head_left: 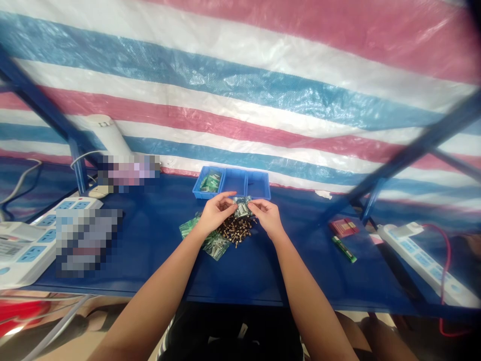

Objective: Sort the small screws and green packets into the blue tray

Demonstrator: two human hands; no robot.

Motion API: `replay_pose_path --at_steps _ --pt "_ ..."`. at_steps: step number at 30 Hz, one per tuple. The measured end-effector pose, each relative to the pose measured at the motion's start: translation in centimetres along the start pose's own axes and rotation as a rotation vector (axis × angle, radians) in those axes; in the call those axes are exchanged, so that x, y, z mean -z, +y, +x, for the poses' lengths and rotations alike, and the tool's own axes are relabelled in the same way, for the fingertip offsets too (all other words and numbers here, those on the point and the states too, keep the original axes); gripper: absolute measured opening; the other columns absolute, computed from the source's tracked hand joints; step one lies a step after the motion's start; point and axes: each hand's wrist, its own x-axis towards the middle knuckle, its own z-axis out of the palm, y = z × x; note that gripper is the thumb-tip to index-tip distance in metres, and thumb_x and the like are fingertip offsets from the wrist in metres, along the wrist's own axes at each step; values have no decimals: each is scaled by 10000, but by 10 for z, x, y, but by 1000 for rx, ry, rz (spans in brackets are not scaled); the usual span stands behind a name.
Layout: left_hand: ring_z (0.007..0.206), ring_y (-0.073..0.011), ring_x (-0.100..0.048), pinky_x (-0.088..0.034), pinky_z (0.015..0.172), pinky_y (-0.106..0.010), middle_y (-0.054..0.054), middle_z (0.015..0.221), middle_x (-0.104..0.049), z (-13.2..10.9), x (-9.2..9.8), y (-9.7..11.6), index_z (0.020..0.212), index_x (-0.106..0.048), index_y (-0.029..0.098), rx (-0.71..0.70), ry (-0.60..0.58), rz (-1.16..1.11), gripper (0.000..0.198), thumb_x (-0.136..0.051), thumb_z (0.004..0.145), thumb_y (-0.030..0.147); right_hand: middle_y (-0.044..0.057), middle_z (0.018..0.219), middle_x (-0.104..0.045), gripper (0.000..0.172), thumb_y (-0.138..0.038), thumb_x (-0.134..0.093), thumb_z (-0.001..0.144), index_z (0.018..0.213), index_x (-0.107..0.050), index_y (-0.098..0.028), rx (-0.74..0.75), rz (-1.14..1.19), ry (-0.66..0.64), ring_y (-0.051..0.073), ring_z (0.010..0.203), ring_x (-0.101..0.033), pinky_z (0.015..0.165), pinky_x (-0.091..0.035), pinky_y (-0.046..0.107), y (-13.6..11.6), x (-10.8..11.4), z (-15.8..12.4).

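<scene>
Between my left hand (217, 212) and my right hand (267, 215) is a small clear plastic bag (243, 206) with silvery metal pieces inside. Both hands pinch it, one at each side, thumbs toward the middle. Just below it lies a loose pile of brass-coloured and dark screws (237, 230) on the blue table. Left of the pile, partly behind my left hand and forearm, are green-tinted plastic bags (217, 246) of metal pieces.
A blue three-compartment tray (258, 185) stands behind my hands, with green bags (210, 181) in its left compartment. Power strips (48, 235) lie at left and right. A red box (343, 227) and a green packet (344, 249) are on the right. Blue frame posts flank the table.
</scene>
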Motion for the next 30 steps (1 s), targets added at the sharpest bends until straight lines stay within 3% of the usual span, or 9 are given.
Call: replay_pose_path --at_steps 4,11,16,20,30 --pt "693 -148 -623 -496 659 -270 -51 850 -706 1 1 -2 1221 -626 164 39 39 10 532 -741 761 403 35 767 -720 267 -430 -753 725 853 -763 -197 38 -8 -1 174 661 -620 641 -499 300 1 1 1" --pt "671 -154 -632 -506 635 -270 -57 806 -716 3 3 -12 866 -720 148 17 128 87 296 -774 726 403 2 589 -656 295 -457 -746 735 863 -754 -192 -26 7 -12 146 522 -576 536 -464 273 0 1 1" --pt "693 -166 -652 -524 670 -279 -49 768 -714 1 4 -8 905 -730 156 -27 112 64 266 -751 763 379 73 751 -740 391 -538 -607 840 837 -761 -178 -21 78 3 195 670 -679 571 -490 284 -1 0 2" --pt "812 -190 -673 -538 749 -298 -80 946 -737 0 6 -3 944 -739 163 -46 65 42 270 -690 820 398 65 852 -758 277 -451 -738 750 856 -770 -198 36 17 24 227 797 -694 678 -532 312 0 1 1" --pt "712 -166 -638 -498 648 -275 -70 863 -720 0 2 -13 944 -733 167 -51 58 83 223 -725 793 330 47 825 -732 191 -352 -767 707 823 -744 -202 93 4 -9 188 721 -659 686 -540 321 1 0 0"
